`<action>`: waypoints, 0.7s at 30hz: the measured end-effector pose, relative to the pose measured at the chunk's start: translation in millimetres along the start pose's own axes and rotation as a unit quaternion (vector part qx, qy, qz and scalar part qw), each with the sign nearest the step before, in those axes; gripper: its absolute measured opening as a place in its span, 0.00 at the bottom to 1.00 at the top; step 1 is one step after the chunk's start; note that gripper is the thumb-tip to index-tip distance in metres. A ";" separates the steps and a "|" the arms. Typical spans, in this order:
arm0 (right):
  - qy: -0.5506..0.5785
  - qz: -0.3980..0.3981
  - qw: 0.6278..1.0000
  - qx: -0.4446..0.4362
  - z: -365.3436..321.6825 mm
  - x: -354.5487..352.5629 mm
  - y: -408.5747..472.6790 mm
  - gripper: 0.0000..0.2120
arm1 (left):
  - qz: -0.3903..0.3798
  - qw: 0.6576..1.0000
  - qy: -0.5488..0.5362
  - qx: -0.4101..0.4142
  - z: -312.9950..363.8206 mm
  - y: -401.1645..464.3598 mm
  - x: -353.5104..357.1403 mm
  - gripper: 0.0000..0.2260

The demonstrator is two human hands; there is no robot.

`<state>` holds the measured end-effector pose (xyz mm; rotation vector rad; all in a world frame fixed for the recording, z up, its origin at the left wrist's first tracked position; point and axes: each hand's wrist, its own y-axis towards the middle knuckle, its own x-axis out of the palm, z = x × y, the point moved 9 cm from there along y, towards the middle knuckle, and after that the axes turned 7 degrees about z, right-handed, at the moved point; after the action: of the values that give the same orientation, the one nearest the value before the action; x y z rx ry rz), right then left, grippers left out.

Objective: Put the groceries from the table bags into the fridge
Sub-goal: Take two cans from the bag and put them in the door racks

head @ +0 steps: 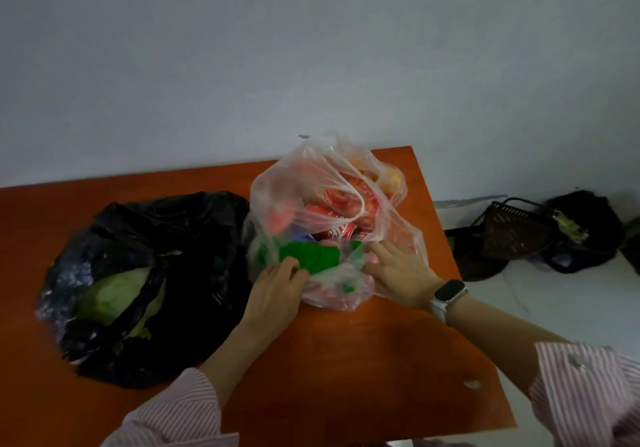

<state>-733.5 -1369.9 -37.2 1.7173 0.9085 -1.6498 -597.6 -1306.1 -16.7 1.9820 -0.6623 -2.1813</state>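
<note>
Two bags sit on an orange-brown table (346, 360) that is pushed up against a plain pale wall (242, 65). The table's right edge runs diagonally from the far corner down toward the near right, and beyond it lies a light floor (554, 301). The near part of the table, between the two forearms, is bare, and so is the strip along the far edge behind the black bag.

The black bag (194, 238) is the bigger one and fills the left half of the table; its mouth gapes on the left side, showing a pale green cabbage (117, 294) inside. Just beside it on the right, touching or nearly so, stands the clear bag (391, 235), close to the table's right edge, with its handles up. Through the plastic show red cans (336, 228), something yellow at the back and a green packet (311, 256) at the front.

The left hand (277, 287) pinches the near left side of the clear bag, fingers closed on the plastic at the green packet. The right hand (398, 270) lies on the bag's near right side with fingers spread, pressing rather than gripping; a watch (448, 294) is on that wrist. Both sleeves are pink-striped.

On the floor to the right, well apart from the table, lie a dark basket (516, 235) and another black bag (585, 235).
</note>
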 end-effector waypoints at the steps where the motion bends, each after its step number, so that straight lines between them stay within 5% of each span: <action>1: -0.010 0.008 1.000 -0.013 -3.9 3.9 -5.2 0.09 | -0.006 1.000 -0.007 -0.001 3.6 -8.5 2.5 0.09; 5: -0.062 -0.003 0.997 -0.039 -12.4 22.4 -23.3 0.17 | -0.022 1.000 -0.017 -0.006 20.0 -43.2 17.0 0.12; 11: 0.076 -0.002 0.997 -0.013 -10.4 33.1 -50.2 0.27 | -0.016 0.998 -0.045 -0.041 40.5 -73.0 30.0 0.10; 17: 0.056 -0.118 0.991 0.014 3.8 99.2 -73.1 0.30 | -0.222 0.970 -0.007 -0.098 46.4 -106.4 82.3 0.22; 19: 0.081 -0.099 0.992 0.017 2.1 95.4 -77.3 0.25 | -0.210 0.970 -0.025 -0.117 54.1 -109.1 74.7 0.21; 21: 0.120 -0.028 0.992 0.013 -1.3 73.6 -81.5 0.24 | -0.122 0.982 -0.073 -0.123 67.5 -98.2 46.3 0.17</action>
<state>-797.9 -1314.5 -106.8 1.9551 1.0591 -1.5171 -649.7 -1219.4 -94.8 1.8734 -0.1575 -2.4268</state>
